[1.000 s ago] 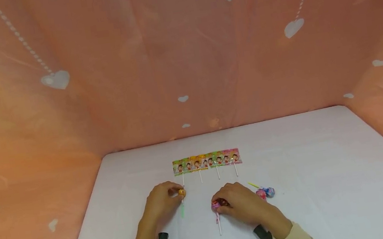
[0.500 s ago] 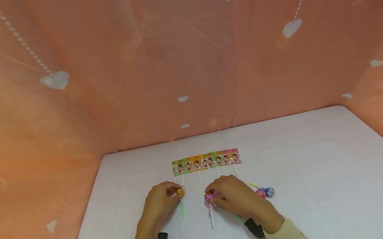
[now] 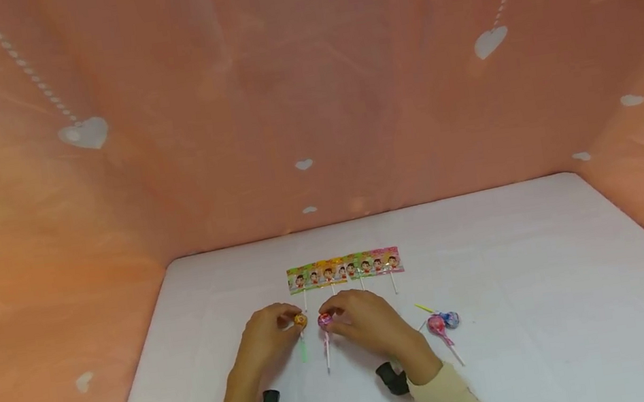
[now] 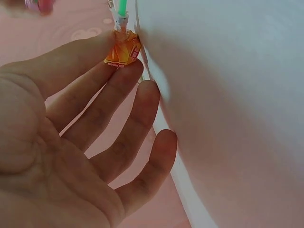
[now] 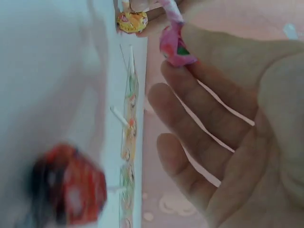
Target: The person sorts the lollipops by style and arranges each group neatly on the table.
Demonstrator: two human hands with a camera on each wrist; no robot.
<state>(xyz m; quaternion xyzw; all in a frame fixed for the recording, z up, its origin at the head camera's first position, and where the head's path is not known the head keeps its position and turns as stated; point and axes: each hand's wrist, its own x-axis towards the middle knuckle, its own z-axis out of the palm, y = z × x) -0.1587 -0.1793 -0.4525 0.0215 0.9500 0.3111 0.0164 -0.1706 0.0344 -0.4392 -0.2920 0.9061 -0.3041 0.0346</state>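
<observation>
From the head view, the left hand [image 3: 269, 341] rests on the white table [image 3: 525, 282] and pinches an orange lollipop [image 3: 300, 321] by its wrapped head, with the green stick [image 3: 303, 350] pointing toward the near edge. Just to its right, the right hand [image 3: 370, 325] pinches a pink lollipop [image 3: 325, 320], whose white stick [image 3: 327, 353] also points near. The two candy heads sit close together but apart, near the table's middle.

The left wrist view shows what the head view cannot: the orange lollipop [image 4: 123, 49] is held between thumb and forefinger tip, while the other fingers [image 4: 142, 123] lie straight and loosely spread. The right wrist view shows the same of the other hand: the pink lollipop [image 5: 174, 43] is nipped at the fingertips and the remaining fingers [image 5: 190, 156] are spread and free. It also catches the orange lollipop [image 5: 132, 22] beyond, and a blurred red-wrapped shape [image 5: 69, 190] close to the lens that cannot be made out.

Only the head view shows the layout. Far of the hands lies a row of flat packets [image 3: 345, 269] side by side, edges touching, each with a white stick pointing near. To the right of the right hand lie a second pink lollipop [image 3: 437, 325] and a blue lollipop [image 3: 450, 319], heads touching. Peach cloth with white hearts [image 3: 307, 93] walls in the table on three sides.
</observation>
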